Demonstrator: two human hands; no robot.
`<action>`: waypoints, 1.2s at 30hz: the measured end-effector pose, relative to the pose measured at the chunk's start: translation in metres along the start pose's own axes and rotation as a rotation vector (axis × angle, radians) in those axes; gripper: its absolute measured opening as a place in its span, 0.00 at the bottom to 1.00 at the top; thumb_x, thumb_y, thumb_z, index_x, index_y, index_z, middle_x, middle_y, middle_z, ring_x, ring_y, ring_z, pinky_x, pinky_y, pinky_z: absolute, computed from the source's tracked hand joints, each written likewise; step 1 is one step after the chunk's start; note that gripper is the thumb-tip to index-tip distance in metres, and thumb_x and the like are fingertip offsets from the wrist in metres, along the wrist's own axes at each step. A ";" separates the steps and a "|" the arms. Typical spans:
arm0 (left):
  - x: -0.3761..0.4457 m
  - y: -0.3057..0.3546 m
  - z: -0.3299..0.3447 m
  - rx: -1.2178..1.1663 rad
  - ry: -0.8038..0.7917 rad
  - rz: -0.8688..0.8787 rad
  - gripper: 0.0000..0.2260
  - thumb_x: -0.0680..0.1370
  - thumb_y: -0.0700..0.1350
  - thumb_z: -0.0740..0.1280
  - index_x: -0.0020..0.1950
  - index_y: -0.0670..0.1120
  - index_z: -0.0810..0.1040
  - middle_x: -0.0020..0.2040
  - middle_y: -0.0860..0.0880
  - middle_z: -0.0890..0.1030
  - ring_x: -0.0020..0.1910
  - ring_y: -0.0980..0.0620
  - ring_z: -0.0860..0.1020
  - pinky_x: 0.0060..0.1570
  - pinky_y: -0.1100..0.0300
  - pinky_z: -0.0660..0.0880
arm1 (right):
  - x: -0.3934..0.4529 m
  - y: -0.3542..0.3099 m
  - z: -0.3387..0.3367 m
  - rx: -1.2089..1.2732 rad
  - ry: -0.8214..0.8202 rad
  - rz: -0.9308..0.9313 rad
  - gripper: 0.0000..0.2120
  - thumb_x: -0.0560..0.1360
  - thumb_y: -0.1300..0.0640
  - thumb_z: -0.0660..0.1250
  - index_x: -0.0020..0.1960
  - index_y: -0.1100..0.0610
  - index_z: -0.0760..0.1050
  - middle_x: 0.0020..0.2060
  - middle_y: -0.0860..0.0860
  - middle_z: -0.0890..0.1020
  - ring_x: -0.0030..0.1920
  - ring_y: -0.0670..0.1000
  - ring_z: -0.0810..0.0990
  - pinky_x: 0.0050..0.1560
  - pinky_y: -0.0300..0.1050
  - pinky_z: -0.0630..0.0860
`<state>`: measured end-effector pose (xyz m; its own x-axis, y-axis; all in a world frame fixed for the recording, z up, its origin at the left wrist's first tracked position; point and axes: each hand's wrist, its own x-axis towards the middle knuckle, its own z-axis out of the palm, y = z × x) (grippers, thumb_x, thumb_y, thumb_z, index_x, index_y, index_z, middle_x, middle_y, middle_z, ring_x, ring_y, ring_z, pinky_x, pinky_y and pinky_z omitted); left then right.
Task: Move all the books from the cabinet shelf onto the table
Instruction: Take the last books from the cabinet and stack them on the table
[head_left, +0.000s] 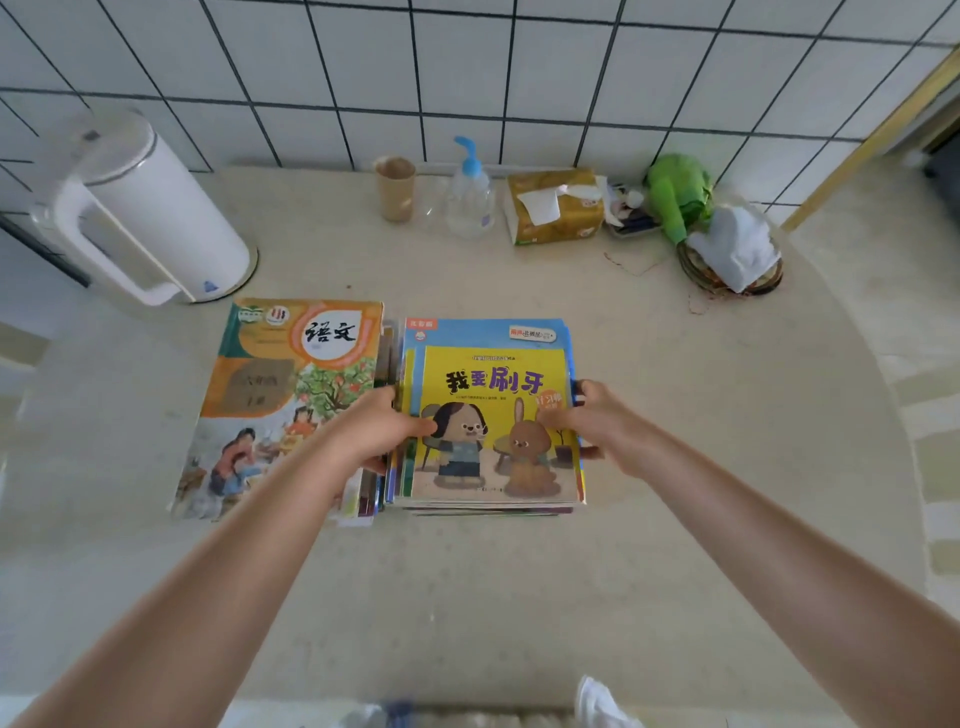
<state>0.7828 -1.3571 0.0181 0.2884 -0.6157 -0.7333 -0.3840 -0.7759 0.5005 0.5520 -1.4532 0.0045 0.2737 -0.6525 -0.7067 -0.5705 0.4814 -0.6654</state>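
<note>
A stack of thin picture books (488, 421) lies on the beige table (519, 597), topped by a yellow book showing a dog and a rabbit. My left hand (382, 431) grips the stack's left edge, thumb on the cover. On the opposite edge my right hand (592, 421) holds it the same way. Just left of the stack lies another pile, with an orange and green textbook (283, 400) on top. The cabinet shelf is out of view.
A white kettle (150, 208) stands at the back left. Along the tiled wall are a paper cup (396, 188), a pump bottle (470, 192), a tissue pack (556, 205), a green toy (678, 195) and a white cloth on a woven mat (735, 249).
</note>
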 end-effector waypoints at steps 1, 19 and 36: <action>0.002 0.003 0.003 0.031 0.017 -0.002 0.28 0.76 0.51 0.70 0.73 0.44 0.66 0.61 0.45 0.77 0.49 0.49 0.78 0.41 0.53 0.81 | 0.001 -0.001 0.003 -0.007 0.004 0.018 0.10 0.74 0.60 0.72 0.49 0.52 0.72 0.48 0.53 0.81 0.47 0.55 0.82 0.52 0.59 0.81; 0.015 0.010 0.031 0.095 0.029 -0.069 0.46 0.75 0.55 0.71 0.77 0.34 0.45 0.72 0.35 0.64 0.69 0.38 0.68 0.62 0.48 0.72 | 0.009 -0.006 0.016 -0.280 0.157 0.070 0.11 0.71 0.55 0.68 0.53 0.52 0.78 0.58 0.53 0.65 0.55 0.52 0.75 0.52 0.52 0.81; -0.027 0.011 0.050 0.207 0.311 0.519 0.25 0.78 0.45 0.64 0.74 0.45 0.64 0.73 0.46 0.67 0.71 0.46 0.67 0.69 0.52 0.64 | -0.057 0.054 0.019 -0.157 0.447 -0.121 0.26 0.74 0.57 0.69 0.71 0.55 0.67 0.61 0.53 0.78 0.59 0.53 0.77 0.59 0.46 0.72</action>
<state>0.7271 -1.3423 0.0209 0.2489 -0.9393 -0.2360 -0.6944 -0.3429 0.6326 0.5207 -1.3785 0.0046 0.0056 -0.9021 -0.4316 -0.6742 0.3153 -0.6678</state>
